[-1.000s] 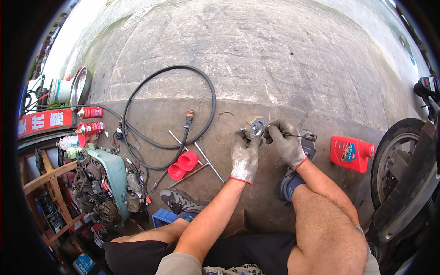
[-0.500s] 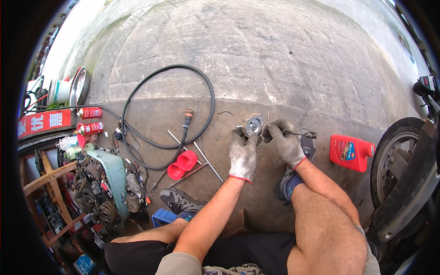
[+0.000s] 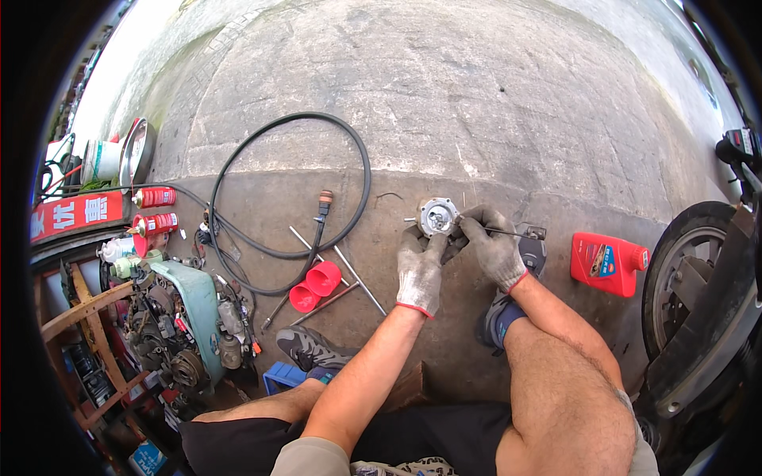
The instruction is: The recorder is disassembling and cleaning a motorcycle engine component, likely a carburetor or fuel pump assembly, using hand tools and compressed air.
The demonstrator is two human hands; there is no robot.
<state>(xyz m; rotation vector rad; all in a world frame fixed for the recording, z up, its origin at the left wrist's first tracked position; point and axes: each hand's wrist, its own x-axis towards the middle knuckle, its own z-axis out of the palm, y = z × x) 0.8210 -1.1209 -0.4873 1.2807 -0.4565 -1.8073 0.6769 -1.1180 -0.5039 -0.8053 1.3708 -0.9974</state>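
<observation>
In the head view I sat low on the concrete floor (image 3: 444,103), both hands in grey work gloves, out in front of my knees. My left hand (image 3: 421,266) was closed around the lower rim of a round metal hub part (image 3: 438,216), propping it up off the floor. My right hand (image 3: 494,250) was pinched shut on a thin metal rod tool (image 3: 508,232) whose tip met the part's right side, while its far end pointed toward the red oil bottle (image 3: 607,262) near the tyre (image 3: 686,270). The part looked to me like solid cast metal: heavy for its size, stiff, likely greasy (hence the gloves), best gripped by the outer rim rather than the centre. It lay just above my left fingers and just left of my right ones, touching both. Off to my left on the floor lay two red funnels (image 3: 315,285), a black hose loop (image 3: 349,135) and loose long rods (image 3: 357,278).
</observation>
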